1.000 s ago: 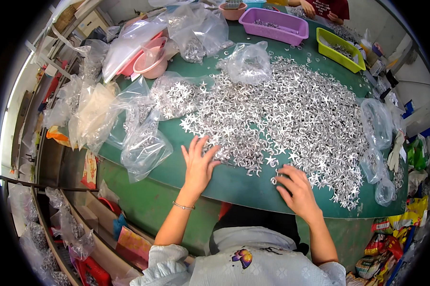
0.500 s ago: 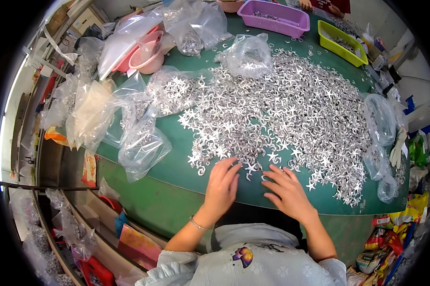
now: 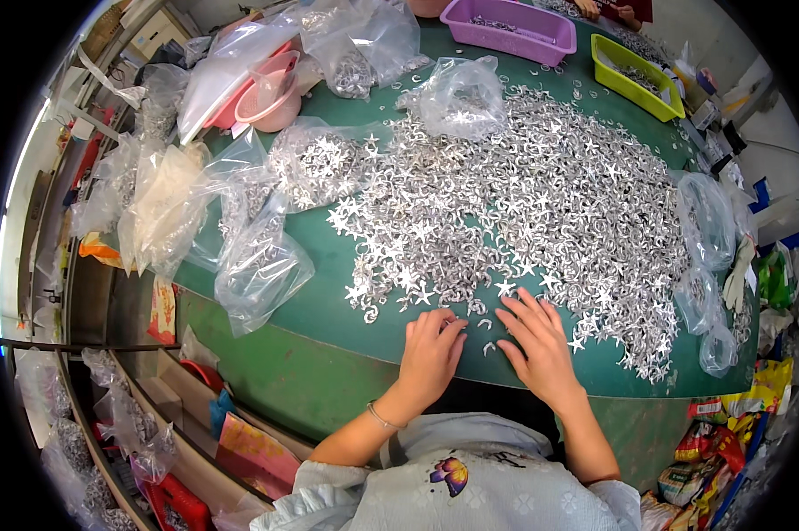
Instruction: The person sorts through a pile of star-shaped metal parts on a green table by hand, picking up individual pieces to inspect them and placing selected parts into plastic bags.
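A wide heap of small silver pieces, some star-shaped and others curved like a C, lies on the green table. At the heap's near edge, my left hand has its fingers bent and drawn together; whatever may be in the fingertips is hidden. My right hand rests beside the heap with fingers stretched and spread, the fingertips close to a silver star. Between the two hands lie a few loose pieces, among them a small C-shaped piece.
Clear plastic bags with silver pieces lie left, another bag on the heap's far side. Pink basins, a purple tray and a yellow-green tray stand farther back. Another person's hand shows at the far edge.
My left hand has drawn back from the heap toward me, slightly right, its fingers more bent. My right hand's fingers have stretched forward. Loose curved pieces now show between the hands.
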Motion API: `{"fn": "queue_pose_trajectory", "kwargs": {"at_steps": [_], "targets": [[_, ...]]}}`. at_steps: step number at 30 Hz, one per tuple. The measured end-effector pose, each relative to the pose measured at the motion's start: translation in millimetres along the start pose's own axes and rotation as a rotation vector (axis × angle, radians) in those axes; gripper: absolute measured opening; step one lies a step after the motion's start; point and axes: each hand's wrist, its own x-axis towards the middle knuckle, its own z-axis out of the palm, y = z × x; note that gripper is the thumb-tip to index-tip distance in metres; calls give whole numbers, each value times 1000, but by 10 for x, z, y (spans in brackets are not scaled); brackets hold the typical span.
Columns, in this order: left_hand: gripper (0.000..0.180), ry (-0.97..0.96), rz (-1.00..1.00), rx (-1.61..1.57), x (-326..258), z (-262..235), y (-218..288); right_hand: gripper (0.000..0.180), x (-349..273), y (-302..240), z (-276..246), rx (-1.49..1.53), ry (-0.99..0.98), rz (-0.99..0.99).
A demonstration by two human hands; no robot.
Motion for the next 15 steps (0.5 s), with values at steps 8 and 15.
{"fn": "queue_pose_trajectory", "kwargs": {"at_steps": [8,15], "targets": [[25,214,-36,-55,84,-83,-180,44,1,-40,12,48,-118,-72],[23,328,-39,94,137,-162,-208,41,125,-101,111,9,-97,-101]]}}
